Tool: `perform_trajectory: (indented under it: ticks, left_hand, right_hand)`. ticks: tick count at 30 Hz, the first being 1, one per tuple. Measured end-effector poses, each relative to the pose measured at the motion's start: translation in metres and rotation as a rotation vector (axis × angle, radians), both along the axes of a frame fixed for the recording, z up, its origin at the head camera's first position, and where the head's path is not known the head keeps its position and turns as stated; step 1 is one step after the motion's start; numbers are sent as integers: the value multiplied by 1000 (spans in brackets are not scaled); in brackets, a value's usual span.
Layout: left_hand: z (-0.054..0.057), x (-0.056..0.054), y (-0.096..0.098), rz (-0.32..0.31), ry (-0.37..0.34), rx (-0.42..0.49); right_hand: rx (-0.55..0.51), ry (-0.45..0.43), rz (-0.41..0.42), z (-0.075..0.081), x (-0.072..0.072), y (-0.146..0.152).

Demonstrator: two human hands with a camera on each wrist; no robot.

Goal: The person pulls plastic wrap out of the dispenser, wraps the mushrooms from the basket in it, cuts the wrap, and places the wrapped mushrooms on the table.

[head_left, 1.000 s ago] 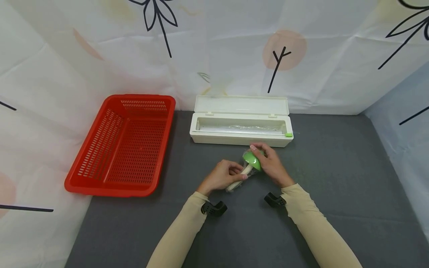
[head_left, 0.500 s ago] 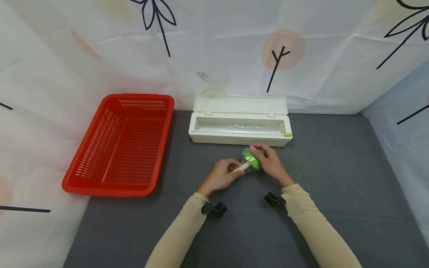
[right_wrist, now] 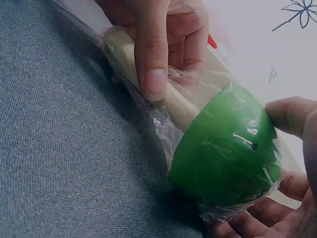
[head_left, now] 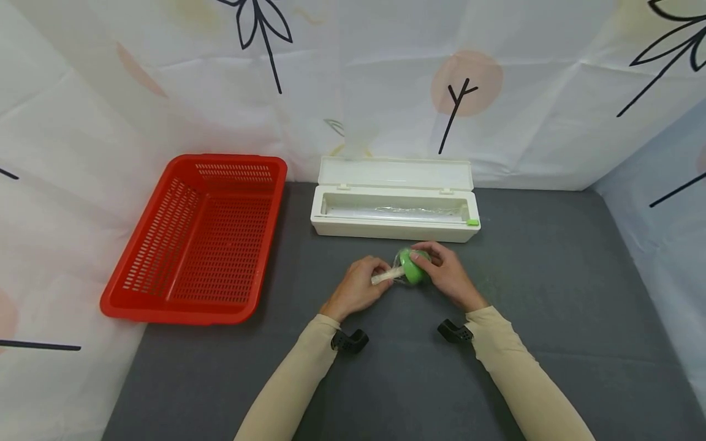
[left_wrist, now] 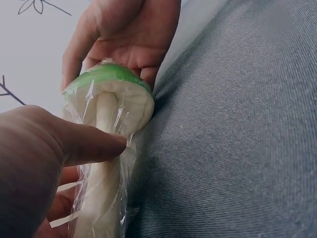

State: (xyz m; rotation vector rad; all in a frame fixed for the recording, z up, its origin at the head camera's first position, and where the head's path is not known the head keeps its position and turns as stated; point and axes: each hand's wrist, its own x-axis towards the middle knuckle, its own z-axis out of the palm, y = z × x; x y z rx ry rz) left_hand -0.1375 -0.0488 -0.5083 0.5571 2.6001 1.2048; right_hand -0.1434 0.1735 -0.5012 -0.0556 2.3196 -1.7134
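Observation:
A toy mushroom (head_left: 413,267) with a green cap and a pale stem is wrapped in clear plastic film (right_wrist: 171,134). My left hand (head_left: 361,286) pinches the stem, its thumb across the film in the left wrist view. At the cap, my right hand (head_left: 448,274) holds the rounded green side with thumb and fingers, as the right wrist view shows. The stem (left_wrist: 101,198) points left and the cap lies to the right. Both hands are low over the grey cloth, just in front of the white film box.
Behind the hands stands a long white cling film box (head_left: 397,231) with its lid up and a film roll inside. On the left is a red plastic basket (head_left: 259,245) with slotted walls. A patterned white curtain (head_left: 386,73) closes off the back.
The mushroom has turned so its stem lies flatter and points more to the left. My left hand has shifted slightly up and left; the right hand stays at the cap.

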Motion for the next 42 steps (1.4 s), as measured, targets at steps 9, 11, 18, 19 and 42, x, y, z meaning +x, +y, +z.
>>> perform_trajectory:
  ticks: [9, 11, 18, 19, 42]
  left_hand:
    - [-5, 2, -3, 2, 25, 77]
    - [-7, 2, -4, 4, 33, 113]
    - [-8, -1, -8, -23, 65, 217]
    - [-6, -2, -8, -34, 67, 228]
    - [-4, -4, -12, -41, 51, 94]
  right_hand:
    - [11, 23, 12, -3, 2, 1]
    - [4, 33, 8, -4, 2, 2]
    - [-60, 77, -10, -3, 5, 6]
    - [-68, 82, -8, -2, 6, 7]
    - [-150, 66, 110, -6, 11, 11]
